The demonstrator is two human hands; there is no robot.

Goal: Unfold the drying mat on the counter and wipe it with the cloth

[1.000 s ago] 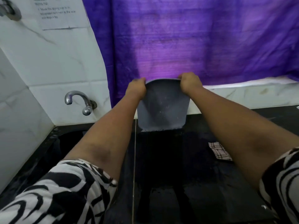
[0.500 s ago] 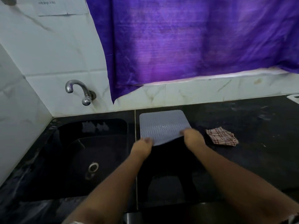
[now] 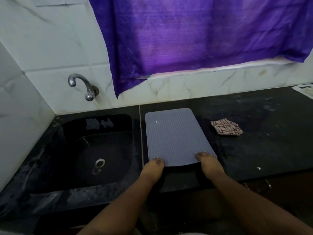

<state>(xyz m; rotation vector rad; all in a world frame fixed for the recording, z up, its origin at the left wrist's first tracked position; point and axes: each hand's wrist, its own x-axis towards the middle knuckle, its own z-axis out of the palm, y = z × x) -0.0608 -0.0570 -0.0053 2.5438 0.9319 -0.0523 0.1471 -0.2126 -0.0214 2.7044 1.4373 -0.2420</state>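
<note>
The grey-blue ribbed drying mat [image 3: 176, 136] lies spread flat on the black counter [image 3: 264, 150], just right of the sink. My left hand [image 3: 153, 166] holds the mat's near left corner, fingertips on top of it. At the near right corner my right hand [image 3: 205, 161] grips the edge in the same way. The checked cloth [image 3: 226, 127] sits crumpled on the counter to the right of the mat, a short gap away, and neither hand touches it.
A black sink [image 3: 96, 150] with a drain sits to the left, under a metal tap [image 3: 84, 86] on the tiled wall. A purple curtain [image 3: 194, 34] hangs behind the counter. A white object [image 3: 304, 90] lies at the far right edge.
Both hands held the mat up against the curtain, then drew its edge down and toward me. The mat now lies fully unfolded and flat on the counter.
</note>
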